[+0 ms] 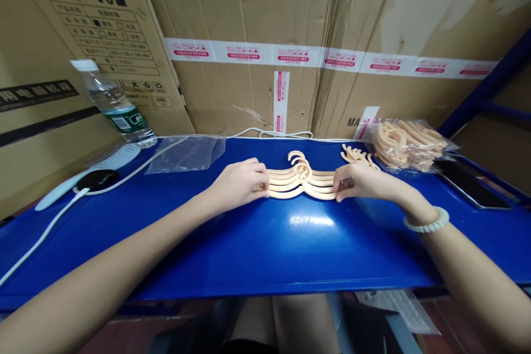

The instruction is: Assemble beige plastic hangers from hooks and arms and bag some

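glossy blue desk (232,265), one bright glare patch (311,221) mid-surface. tall brown cardboard (249,16) stands behind it like a wall, crossed by white tape (267,52) with red print. printed carton (124,50) at left, marked v3/v6. blue frame (485,91) at right, dim reddish floor (124,334) below.

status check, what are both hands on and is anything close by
Left hand and right hand gripping opposite ends. Beige hangers bunched between, hooks pointing away. Close by: more hooks behind right hand, filled plastic bag beyond.
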